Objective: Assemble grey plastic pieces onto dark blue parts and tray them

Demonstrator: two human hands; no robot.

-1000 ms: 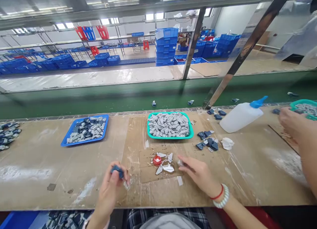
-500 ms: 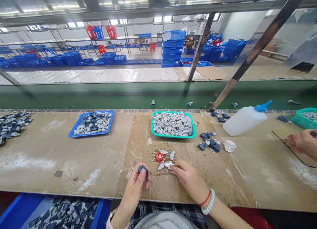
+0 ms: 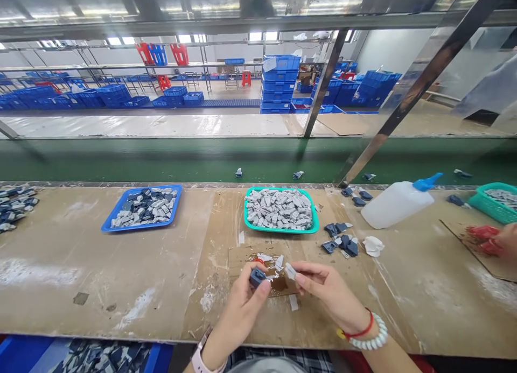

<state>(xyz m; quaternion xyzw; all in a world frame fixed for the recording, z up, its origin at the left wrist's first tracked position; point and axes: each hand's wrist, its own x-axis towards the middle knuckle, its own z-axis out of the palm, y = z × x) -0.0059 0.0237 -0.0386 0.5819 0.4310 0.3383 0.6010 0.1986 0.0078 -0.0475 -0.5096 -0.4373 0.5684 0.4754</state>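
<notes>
Between the thumb and fingers of my left hand (image 3: 247, 300) is a dark blue piece (image 3: 257, 278). A small light grey piece (image 3: 290, 272) is pinched in my right hand (image 3: 323, 287), just to the right of the blue one, with a gap between them. Under and beyond my hands lies a small cardboard sheet (image 3: 238, 254) with wet brown patches. On it are loose grey pieces (image 3: 279, 262) and a red round object (image 3: 259, 261), partly hidden by my left hand. Beyond the sheet stands a green tray (image 3: 316, 222) heaped with grey pieces.
A blue tray (image 3: 105, 224) of mixed pieces is at the left. Dark blue pieces (image 3: 341, 245), a crumpled white wad (image 3: 374, 246) and a white bottle (image 3: 398, 203) lie at the right. A co-worker's hand (image 3: 507, 241) shows at the right edge. Several pieces sit on the green belt (image 3: 194, 166).
My right hand has lifted a grey piece off the sheet. My left hand has moved right with the blue piece, now partly covering the red object. The belt's pieces have shifted slightly left.
</notes>
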